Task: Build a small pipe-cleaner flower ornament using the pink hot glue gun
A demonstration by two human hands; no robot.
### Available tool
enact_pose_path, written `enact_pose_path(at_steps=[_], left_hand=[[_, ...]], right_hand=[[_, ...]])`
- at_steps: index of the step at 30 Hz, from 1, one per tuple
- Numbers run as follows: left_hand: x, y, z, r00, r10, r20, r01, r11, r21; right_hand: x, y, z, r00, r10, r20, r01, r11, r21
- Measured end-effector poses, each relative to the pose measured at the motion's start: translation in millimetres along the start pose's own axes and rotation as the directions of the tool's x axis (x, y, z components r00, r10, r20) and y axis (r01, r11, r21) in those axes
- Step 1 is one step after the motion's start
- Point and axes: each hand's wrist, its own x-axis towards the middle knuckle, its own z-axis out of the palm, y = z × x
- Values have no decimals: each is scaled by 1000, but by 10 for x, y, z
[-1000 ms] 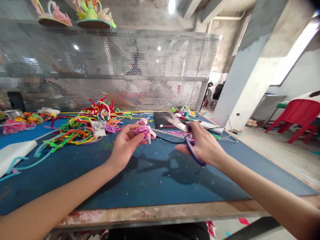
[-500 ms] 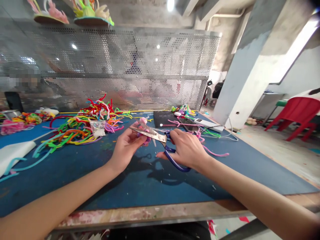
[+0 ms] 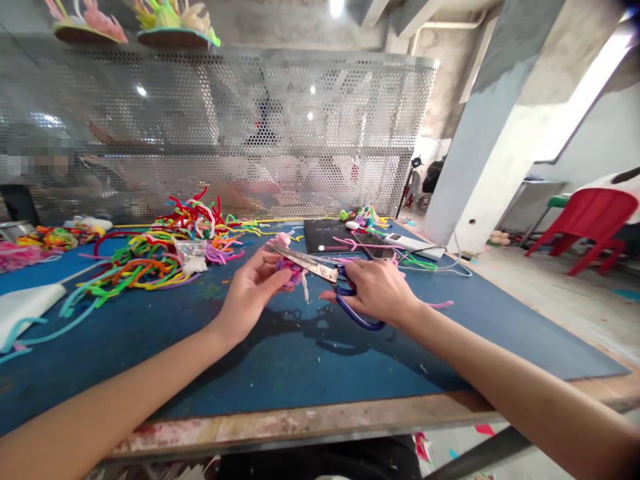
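Note:
My left hand [image 3: 255, 287] is closed on a small pink and purple pipe-cleaner figure [image 3: 289, 274], held above the blue table mat. A pink rounded top shows over my fingers, and a whitish strand hangs from its right side. My right hand [image 3: 381, 288] grips the blue handles of a pair of scissors [image 3: 326, 272]. Its metal blades point left, crossing the upper part of the figure near my left fingertips. The blades look nearly closed; whether they touch the figure I cannot tell.
A heap of colourful pipe cleaners [image 3: 165, 257] lies at left with a small clear bag [image 3: 192, 257]. Behind my hands are a black flat box [image 3: 327, 235], a phone [image 3: 373, 247] and a white device [image 3: 415, 247]. A perforated metal screen [image 3: 240, 133] stands along the back.
The scissor blades have come closer together and shifted slightly right with my right hand. More of the figure's pink top shows above the blades. The view has moved a little.

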Motion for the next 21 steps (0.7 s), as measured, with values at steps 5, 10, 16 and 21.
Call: enact_pose_path(at_steps=[5, 10, 16, 21], left_hand=[[3, -61, -6, 999, -48, 0, 48, 994, -101], [-23, -34, 21, 999, -52, 11, 53, 993, -106], [-26, -45, 35, 999, -37, 32, 41, 990, -134], [-27, -39, 75, 999, -45, 19, 47, 987, -151]], right_hand=[[-7, -31, 96, 994, -25, -105, 34, 995, 93], [-26, -54, 133, 992, -15, -124, 31, 990, 134], [-66, -64, 74, 995, 7, -103, 1, 997, 80], [-74, -33, 61, 996, 26, -88, -24, 1000, 17]])
